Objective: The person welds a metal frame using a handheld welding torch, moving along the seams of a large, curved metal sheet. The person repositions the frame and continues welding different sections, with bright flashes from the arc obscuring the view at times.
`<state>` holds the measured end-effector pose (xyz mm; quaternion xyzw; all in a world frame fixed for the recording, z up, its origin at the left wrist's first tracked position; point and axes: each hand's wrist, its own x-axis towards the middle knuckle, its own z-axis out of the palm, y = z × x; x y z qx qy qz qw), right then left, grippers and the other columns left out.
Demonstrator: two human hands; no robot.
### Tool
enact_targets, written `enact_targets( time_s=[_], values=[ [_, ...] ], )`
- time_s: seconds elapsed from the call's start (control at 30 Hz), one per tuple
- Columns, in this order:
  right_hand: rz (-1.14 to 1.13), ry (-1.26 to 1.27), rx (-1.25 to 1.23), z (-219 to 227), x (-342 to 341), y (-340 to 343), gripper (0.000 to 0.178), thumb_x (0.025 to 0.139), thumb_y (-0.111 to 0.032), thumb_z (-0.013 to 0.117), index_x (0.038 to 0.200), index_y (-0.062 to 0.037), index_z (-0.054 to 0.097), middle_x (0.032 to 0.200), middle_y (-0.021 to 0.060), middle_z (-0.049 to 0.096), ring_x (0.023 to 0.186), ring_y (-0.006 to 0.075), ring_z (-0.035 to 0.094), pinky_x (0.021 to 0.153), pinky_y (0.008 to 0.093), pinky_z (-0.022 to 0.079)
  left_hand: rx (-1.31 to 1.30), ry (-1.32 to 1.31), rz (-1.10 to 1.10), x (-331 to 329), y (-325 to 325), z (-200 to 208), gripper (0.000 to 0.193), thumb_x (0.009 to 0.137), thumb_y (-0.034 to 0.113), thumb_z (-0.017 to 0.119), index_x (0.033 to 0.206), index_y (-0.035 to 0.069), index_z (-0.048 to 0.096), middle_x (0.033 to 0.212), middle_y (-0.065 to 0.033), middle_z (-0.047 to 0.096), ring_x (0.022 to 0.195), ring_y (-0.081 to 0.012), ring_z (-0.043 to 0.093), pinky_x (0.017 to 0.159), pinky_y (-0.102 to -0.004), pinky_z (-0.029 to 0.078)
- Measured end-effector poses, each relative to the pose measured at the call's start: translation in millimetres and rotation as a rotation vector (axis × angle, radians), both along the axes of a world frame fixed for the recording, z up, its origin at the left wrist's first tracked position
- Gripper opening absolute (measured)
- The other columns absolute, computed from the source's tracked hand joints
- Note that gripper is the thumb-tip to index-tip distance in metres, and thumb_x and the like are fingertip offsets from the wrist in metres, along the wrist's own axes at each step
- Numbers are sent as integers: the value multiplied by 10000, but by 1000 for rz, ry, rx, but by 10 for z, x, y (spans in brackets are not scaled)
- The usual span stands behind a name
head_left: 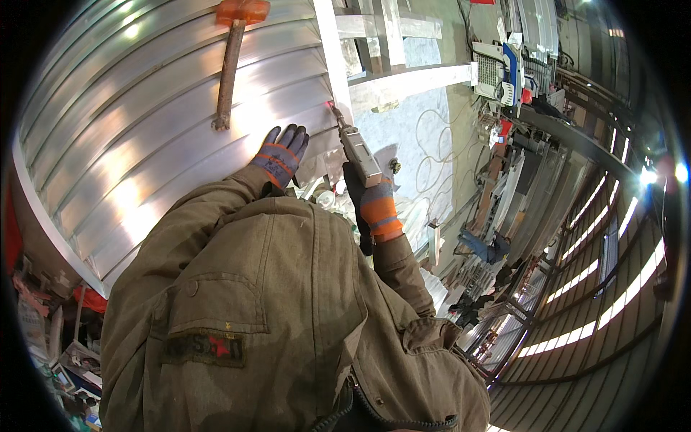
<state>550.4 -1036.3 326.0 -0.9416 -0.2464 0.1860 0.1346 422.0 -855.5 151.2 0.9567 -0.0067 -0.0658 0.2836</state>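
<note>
My right hand (pixel 376 205), in an orange and grey glove, is closed around a grey handheld power tool (pixel 361 155) with a long narrow nose. Its tip reaches the edge where the slatted metal panel (pixel 173 108) meets its pale frame bar (pixel 332 61). A small red spot shows beside the tip. My left hand (pixel 282 155), gloved in grey and orange with dark fingertips, lies with fingers stretched out over the panel's near right part. Farther off on the slats rests a mallet (pixel 232 61) with an orange head and a worn handle. My palm hides the tool's grip.
Pale metal beams (pixel 410 83) extend right from the frame, above a light sheet on the floor. A thin hose or cable (pixel 432 137) loops there. A blue and white machine (pixel 507 72) stands farther right, near stacked metal profiles (pixel 504 194). Another person (pixel 486 246) is in the background.
</note>
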Motion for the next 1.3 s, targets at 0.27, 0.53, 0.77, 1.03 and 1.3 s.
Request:
enact_targets(
  time_s=[0.27, 0.53, 0.77, 1.03, 1.3],
  values=[
    [76, 27, 51, -42, 77, 40, 356, 1062, -362, 793, 1175, -36, 706, 961, 267, 800, 943, 528, 775, 712, 536, 624, 22, -55, 39, 8, -98, -166, 864, 980, 344, 729, 1706, -15, 430, 1770, -204, 413, 1674, -397, 356, 1346, -623, 273],
    [56, 52, -5, 5, 87, 155, 382, 1063, -384, 788, 1168, -27, 705, 948, 268, 805, 947, 508, 791, 717, 521, 630, 59, -51, 36, 2, -97, -157, 860, 971, 346, 713, 1708, 1, 437, 1764, -179, 443, 1669, -378, 375, 1345, -611, 286],
    [88, 36, -63, 63, 98, 248, 408, 1059, -402, 793, 1143, -9, 719, 893, 263, 800, 914, 498, 799, 697, 523, 622, 80, -65, 40, 7, -110, -166, 856, 973, 344, 699, 1714, 6, 435, 1782, -176, 429, 1669, -373, 378, 1347, -610, 284],
    [81, 32, -119, 109, 154, 389, 476, 1062, -465, 764, 1132, 5, 749, 832, 261, 785, 846, 480, 799, 692, 541, 608, 109, -129, 52, -20, -83, -123, 671, 1033, 271, 583, 1652, 18, 532, 1730, -184, 486, 1603, -369, 461, 1296, -593, 368],
    [-22, 96, -240, 256, 156, 509, 598, 1055, -558, 724, 1159, 30, 757, 855, 281, 790, 858, 482, 806, 731, 550, 625, 160, -199, 99, -23, -100, -143, 641, 1041, 285, 603, 1634, 44, 562, 1726, -158, 479, 1599, -347, 448, 1290, -568, 379]
  ],
)
